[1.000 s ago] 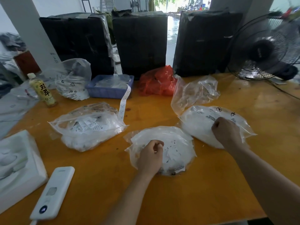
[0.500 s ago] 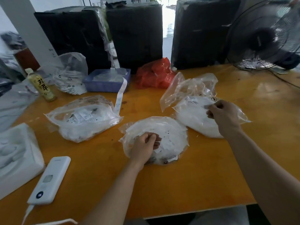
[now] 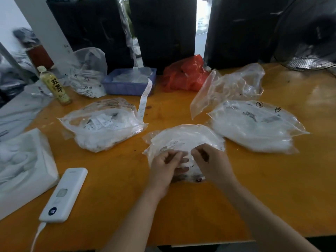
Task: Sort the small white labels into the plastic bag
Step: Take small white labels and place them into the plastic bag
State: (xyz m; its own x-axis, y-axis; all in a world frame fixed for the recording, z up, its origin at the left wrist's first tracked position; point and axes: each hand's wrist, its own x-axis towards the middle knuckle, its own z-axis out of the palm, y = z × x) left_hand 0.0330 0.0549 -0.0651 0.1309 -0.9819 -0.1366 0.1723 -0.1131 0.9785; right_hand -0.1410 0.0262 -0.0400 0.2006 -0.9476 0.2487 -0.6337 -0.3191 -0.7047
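Observation:
A clear plastic bag (image 3: 183,139) holding small white labels lies on the orange table in front of me. My left hand (image 3: 166,167) grips the bag's near edge with curled fingers. My right hand (image 3: 211,162) sits just to its right, fingers curled over the same bag's opening; what it pinches is hidden. Two fuller bags of white labels lie at the right (image 3: 254,128) and at the left (image 3: 103,126). An empty clear bag (image 3: 231,90) lies behind the right one.
A blue basket (image 3: 127,84) with a hanging label strip (image 3: 144,100), a red bag (image 3: 183,75) and a bottle (image 3: 54,86) stand at the back. A white power bank (image 3: 63,195) and a white foam tray (image 3: 23,164) lie at the left. A fan (image 3: 307,33) stands at the back right.
My right hand has left the right-hand bag and come across to the middle bag, beside my left hand. The view has tilted down.

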